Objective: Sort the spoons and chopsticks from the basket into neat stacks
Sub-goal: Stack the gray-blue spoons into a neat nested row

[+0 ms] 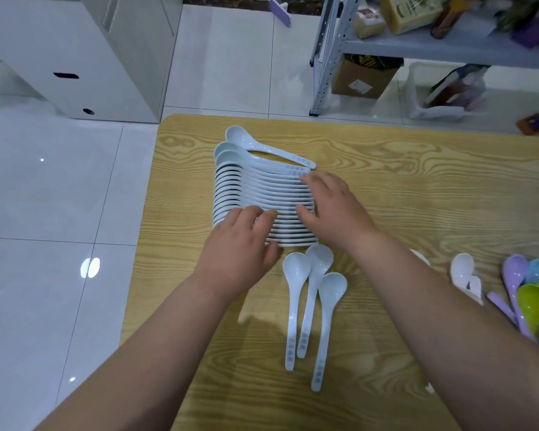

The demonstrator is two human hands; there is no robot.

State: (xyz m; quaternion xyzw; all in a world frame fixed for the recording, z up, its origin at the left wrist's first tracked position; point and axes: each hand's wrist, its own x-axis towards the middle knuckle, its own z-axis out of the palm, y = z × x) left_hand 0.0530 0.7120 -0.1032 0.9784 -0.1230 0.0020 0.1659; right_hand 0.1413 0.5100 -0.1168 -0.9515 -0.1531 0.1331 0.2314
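Note:
A long row of several pale blue soup spoons (262, 188) lies nested on the wooden table (402, 188), bowls to the left, handles to the right. My left hand (243, 244) rests on the near end of the row by the bowls, fingers spread. The fingers of my right hand (330, 203) press against the handle ends. Three loose pale blue spoons (311, 306) lie just in front of the row, bowls away from me. White spoons (465, 275) and a pile of purple, blue and green spoons (532, 297) lie at the right edge. No basket or chopsticks show.
The table's left edge runs close to the spoon row, with tiled floor (59, 213) beyond it. A white cabinet (84, 51) stands at the back left and a metal shelf (417, 42) with boxes at the back right.

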